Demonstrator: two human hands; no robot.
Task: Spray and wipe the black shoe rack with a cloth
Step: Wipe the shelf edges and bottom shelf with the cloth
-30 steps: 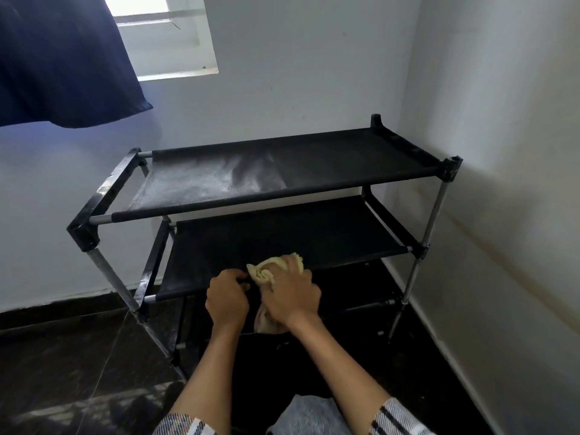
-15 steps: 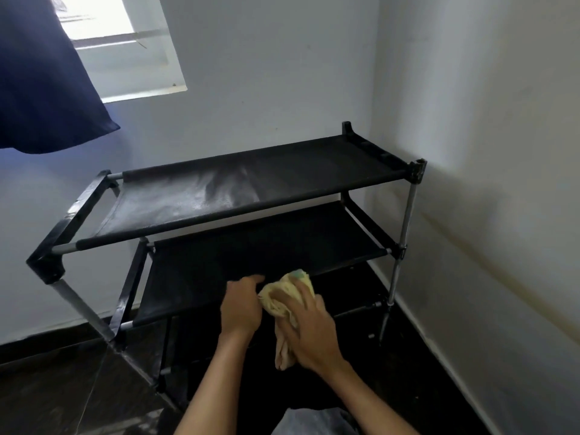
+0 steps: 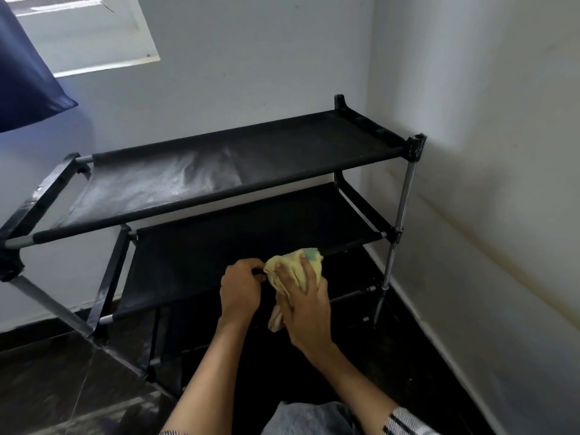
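The right hand [image 3: 309, 304] gripped the cloth [image 3: 295, 271] against the rack's [image 3: 219, 183] middle front bar; the left hand [image 3: 240, 290] curled around that bar just beside it.

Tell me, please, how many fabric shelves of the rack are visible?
2: the top shelf and the middle shelf, whose front bar both hands are at. A lower one may be hidden in the dark beneath.

Window [image 3: 84, 36] — blue curtain [image 3: 22, 76] alongside

Bare forearms [image 3: 354, 375], striped sleeve cuff [image 3: 405, 422], grey trousers [image 3: 310, 417].
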